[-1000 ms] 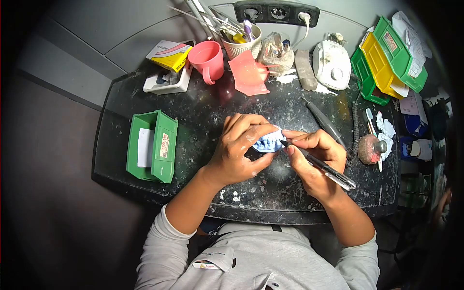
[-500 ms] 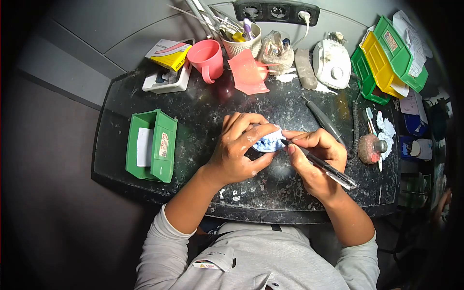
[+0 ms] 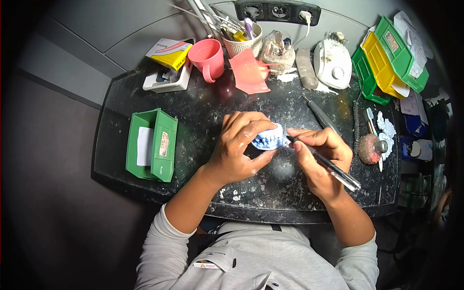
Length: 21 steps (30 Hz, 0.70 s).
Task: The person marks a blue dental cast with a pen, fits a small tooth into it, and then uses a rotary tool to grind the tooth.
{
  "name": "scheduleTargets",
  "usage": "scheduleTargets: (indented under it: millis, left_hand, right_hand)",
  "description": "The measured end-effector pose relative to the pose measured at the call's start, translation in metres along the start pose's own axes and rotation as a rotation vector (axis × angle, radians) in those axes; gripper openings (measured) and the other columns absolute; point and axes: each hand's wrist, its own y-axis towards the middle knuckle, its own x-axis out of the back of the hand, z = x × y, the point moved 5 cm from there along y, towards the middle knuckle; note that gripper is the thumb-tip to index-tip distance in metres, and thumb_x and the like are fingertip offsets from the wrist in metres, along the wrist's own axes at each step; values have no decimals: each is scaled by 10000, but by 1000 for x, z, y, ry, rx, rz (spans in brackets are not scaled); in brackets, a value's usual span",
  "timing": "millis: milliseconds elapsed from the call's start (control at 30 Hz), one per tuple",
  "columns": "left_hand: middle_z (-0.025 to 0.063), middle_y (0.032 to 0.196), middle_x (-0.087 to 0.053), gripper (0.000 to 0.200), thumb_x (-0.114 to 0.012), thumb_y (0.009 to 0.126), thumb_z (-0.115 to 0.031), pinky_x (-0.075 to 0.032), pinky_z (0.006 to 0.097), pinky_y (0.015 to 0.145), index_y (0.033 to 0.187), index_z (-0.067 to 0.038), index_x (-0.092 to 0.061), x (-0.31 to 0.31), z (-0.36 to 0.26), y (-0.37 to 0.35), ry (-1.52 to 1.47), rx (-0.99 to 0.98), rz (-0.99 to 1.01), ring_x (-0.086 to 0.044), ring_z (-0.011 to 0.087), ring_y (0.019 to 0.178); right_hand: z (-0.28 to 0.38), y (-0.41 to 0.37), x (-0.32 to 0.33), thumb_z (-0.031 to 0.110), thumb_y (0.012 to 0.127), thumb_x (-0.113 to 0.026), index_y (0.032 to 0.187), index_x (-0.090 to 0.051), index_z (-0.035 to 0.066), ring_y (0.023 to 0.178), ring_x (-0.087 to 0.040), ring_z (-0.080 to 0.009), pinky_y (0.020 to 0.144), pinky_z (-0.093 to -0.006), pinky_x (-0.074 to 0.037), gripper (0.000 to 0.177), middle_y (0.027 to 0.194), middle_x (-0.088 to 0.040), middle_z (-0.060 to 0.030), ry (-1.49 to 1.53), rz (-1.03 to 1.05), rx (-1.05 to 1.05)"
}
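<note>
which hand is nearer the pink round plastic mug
Left: the left hand is in front of the mug, slightly to its right; the right hand is farther away, well to the right.

Can read no words for certain: see only blurred print on the left bin label point(image 3: 164, 144), right bin label point(image 3: 391, 41), box point(image 3: 169, 52) and pocket tag point(image 3: 208, 265), probably too small.

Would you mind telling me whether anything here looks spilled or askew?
Yes: white residue lies at the back of the black bench, beside the grey block, like a spill. The yellow box sits tilted on the white tray.
</note>
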Motion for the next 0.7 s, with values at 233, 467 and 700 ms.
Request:
scheduleTargets:
  millis: [233, 467, 700]
  left_hand:
    - [130, 1209, -734, 560, -938, 722, -127, -441, 404, 948, 1198, -87, -647, 1, 1, 0, 0, -1, -3, -701, 286, 1072]
    - [122, 1213, -741, 558, -935, 727, -127, -442, 403, 970, 1203, -88, -647, 2, 2, 0, -2, -2, -16, -704, 283, 1081]
    - [119, 1208, -741, 566, -930, 726, -119, -446, 399, 957, 1216, -86, -647, 2, 2, 0, 2, -7, -23, -703, 281, 1074]
  right_hand:
    - [3, 4, 10, -62, 940, -757, 972, -649, -43, 1024, -737, -223, 943, -350, -578, 115, 1055, -758, -208, 10, -59, 20]
    - [2, 4, 10, -51, 940, -766, 979, -653, -41, 1015, -725, -189, 900, -317, -580, 120, 1054, -759, -201, 18, -19, 79]
    - [2, 1, 8, -44, 936, -780, 1036, -665, -40, 930, -721, -145, 823, -273, -577, 152, 1003, -746, -139, 28, -38, -53]
